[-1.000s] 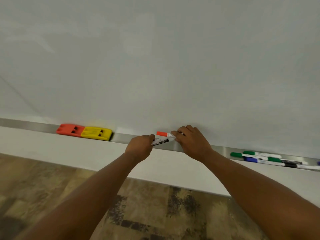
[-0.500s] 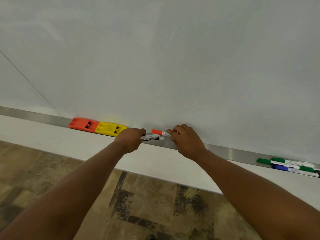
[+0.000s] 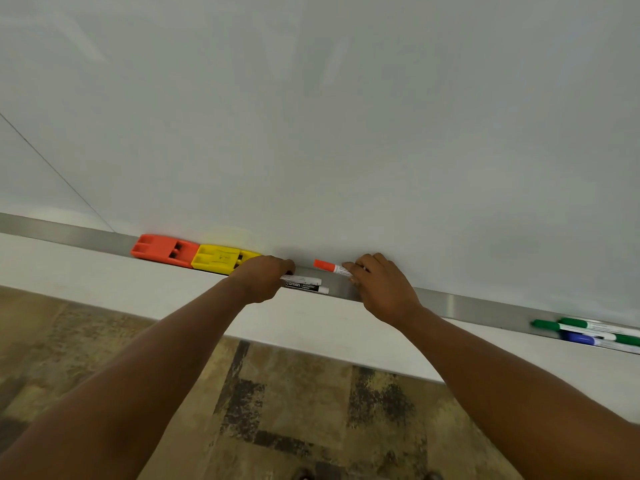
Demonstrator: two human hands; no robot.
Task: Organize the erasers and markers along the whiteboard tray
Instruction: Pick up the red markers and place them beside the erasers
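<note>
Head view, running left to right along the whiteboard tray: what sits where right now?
orange eraser → yellow eraser → left hand → black-labelled markers → orange-capped marker → right hand → green and blue markers

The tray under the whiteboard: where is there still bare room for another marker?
Bare tray runs between the right hand and the green and blue markers, and left of the orange eraser. Between the hands it is crowded.

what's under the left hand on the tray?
The left hand grips two white-barrelled markers on the tray; their right ends stick out. It also covers the yellow eraser's right end. The markers' cap ends are hidden.
</note>
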